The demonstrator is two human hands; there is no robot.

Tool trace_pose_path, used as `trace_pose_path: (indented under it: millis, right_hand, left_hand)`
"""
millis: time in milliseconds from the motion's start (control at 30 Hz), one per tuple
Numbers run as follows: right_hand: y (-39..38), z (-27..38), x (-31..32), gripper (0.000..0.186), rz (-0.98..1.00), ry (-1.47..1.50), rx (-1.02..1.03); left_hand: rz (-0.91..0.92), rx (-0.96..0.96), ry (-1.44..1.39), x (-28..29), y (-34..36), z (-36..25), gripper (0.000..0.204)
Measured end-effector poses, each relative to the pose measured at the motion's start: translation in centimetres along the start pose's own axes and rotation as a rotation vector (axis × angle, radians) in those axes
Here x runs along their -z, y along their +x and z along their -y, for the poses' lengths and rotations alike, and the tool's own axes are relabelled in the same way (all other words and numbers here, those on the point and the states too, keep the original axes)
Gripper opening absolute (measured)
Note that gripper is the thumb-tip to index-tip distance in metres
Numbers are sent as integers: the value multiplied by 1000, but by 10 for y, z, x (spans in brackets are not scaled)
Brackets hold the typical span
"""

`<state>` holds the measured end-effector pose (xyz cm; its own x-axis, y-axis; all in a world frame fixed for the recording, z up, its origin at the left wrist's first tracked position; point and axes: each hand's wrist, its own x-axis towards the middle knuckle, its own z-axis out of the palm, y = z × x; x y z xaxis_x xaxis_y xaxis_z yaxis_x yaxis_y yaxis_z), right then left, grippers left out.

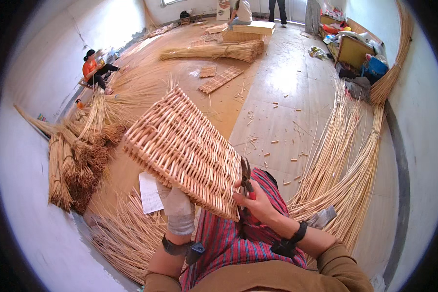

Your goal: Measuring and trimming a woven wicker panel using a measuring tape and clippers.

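Observation:
A woven wicker panel (190, 151), rectangular and honey-brown, is held tilted above my lap. My left hand (176, 204), in a pale glove, grips its lower left edge; the fingers are mostly hidden beneath the weave. At the panel's right edge my right hand (258, 202), bare, is closed round red-handled pruning shears (246, 175). Their dark jaws point away from me, beside the panel's edge. Whether the blades touch a cane end I cannot tell. A striped red and blue cloth (228, 243) covers my lap.
Long willow rods (326, 170) lie along the right; more rods (126, 238) are at lower left. Stacked bundles (78, 165) stand by the left wall. A paper sheet (151, 192) lies near my left hand. Woven pieces (221, 80) are ahead. A seated person (95, 70) works far left.

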<state>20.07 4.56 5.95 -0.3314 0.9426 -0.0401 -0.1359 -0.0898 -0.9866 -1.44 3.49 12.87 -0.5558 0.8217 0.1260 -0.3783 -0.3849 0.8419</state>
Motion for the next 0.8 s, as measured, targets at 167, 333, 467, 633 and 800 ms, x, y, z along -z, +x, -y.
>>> trace_pose_path:
  millis: [167, 333, 467, 633, 800]
  right_hand:
    - [-17, 10, 26, 26, -113, 439, -156]
    - [-23, 76, 105, 25, -157, 651, 264]
    - [-15, 143, 153, 27, -309, 586, 596]
    - [-18, 238, 175, 28, -557, -76, 412]
    - [-24, 244, 259, 28, -570, -648, 169]
  left_hand:
    - [101, 50, 495, 6, 8, -35, 50]
    - [293, -48, 628, 33, 35, -78, 40]
    - [560, 19, 793, 25, 51, -138, 42]
    - [1038, 317, 773, 6, 78, -170, 54]
    - [1290, 657, 627, -20, 81, -81, 65]
